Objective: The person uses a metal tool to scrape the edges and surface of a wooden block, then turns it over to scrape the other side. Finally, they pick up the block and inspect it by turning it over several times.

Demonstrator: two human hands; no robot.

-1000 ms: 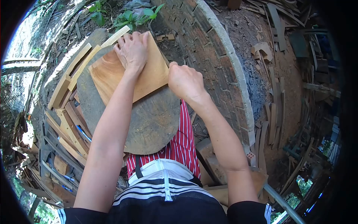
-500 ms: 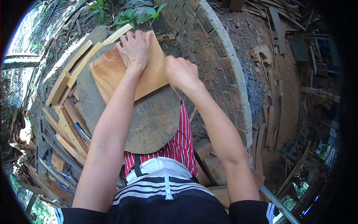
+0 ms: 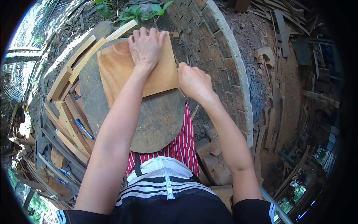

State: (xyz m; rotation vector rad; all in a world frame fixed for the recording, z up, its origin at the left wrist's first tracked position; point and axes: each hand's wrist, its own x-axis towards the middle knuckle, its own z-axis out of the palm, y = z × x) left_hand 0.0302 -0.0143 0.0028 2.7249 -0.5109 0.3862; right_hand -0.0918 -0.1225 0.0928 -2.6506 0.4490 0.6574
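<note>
A smooth wooden board (image 3: 115, 71) lies tilted on a round, worn wooden block (image 3: 156, 123) in front of my lap. My left hand (image 3: 146, 47) presses on the board's far part, with its fingers bent over the top edge. At the board's right edge, my right hand (image 3: 195, 81) is closed in a fist, knuckles up. A thin dark strip shows just above and below that fist along the edge; I cannot tell what the fist holds. Fine shavings are scattered on the block.
Light wooden strips (image 3: 84, 58) and offcuts pile up on the left, with a blue pen (image 3: 84, 128) among them. A curved low brick wall (image 3: 220, 71) runs along the right. Beyond it lie wood scraps (image 3: 270, 127) on dirt. Green leaves (image 3: 136, 15) grow at the far side.
The board, block and both hands appear shifted rightward as the view moves. My right fist sits slightly lower along the board's right edge; my left hand keeps its place on the board.
</note>
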